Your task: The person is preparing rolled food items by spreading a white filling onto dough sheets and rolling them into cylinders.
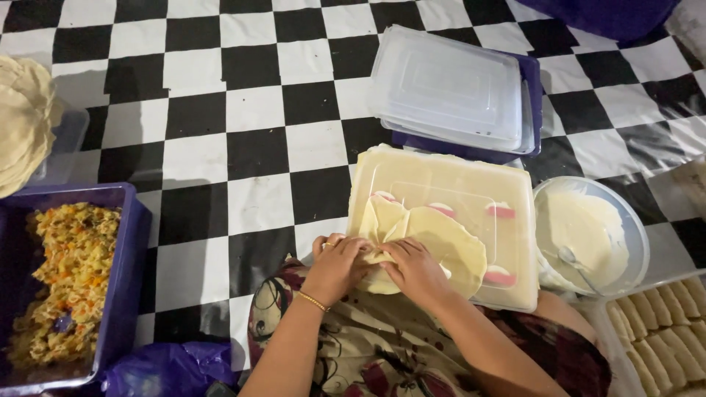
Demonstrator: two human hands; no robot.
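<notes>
- Left hand (337, 266) & right hand (414, 270): both pressed on 1 pale thin wrapper (434, 246), fingers curled down over its near edge, folding it; grip of each is closed on the wrapper, thumbs tucked under so can't see them.
- Wrapper lies on 1 upturned clear square lid (507, 197) resting on the person's lap, near edge folded into a small parcel under the hands, far part flat.
- 1 gold bracelet (312, 301) on left wrist; 1 ring on a left finger.
- 1 round bowl (631, 220) of white batter just right of the lid, w/ 1 spoon (572, 261) in it.
- 1 clear tray (676, 323) at far right w/ finished rolls, abt 8 visible, rest cut off by frame.
- 1 blue tub (125, 242) at left, yellow-orange chopped filling inside.
- 1 stack of flat wrappers (22, 117) in a clear box, top left.
- 1 blue tub w/ clear lids (448, 84) stacked on top, behind the work lid; count of lids unclear.
- Floor (257, 110): black & white check sheet.
</notes>
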